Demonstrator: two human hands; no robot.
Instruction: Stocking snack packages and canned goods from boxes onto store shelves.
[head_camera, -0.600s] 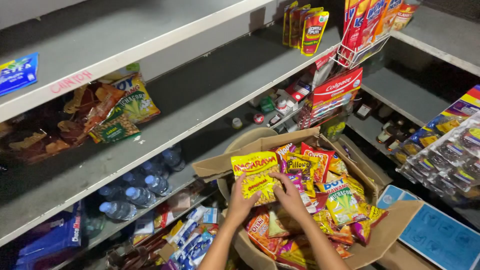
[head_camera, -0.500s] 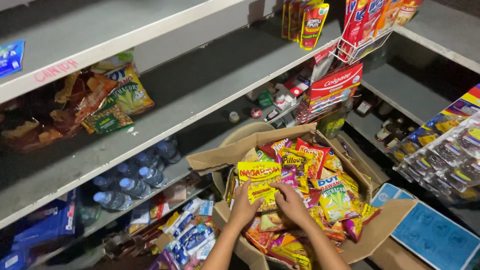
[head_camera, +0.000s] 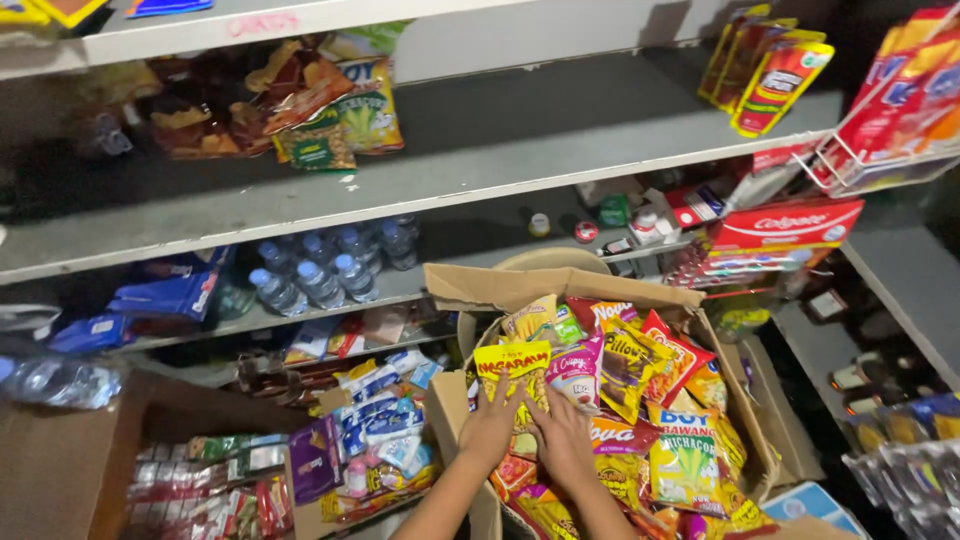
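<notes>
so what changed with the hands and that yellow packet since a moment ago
Both hands, left hand and right hand, keep hold of the yellow snack packet, which has sunk slightly lower into the cardboard box. The other packets in the box and the shelf stock lie as before.

Both hands — left hand (head_camera: 492, 425), right hand (head_camera: 562, 437) — grip a yellow snack packet (head_camera: 511, 372) upright in a cardboard box (head_camera: 560, 286) of snack bags.
</notes>
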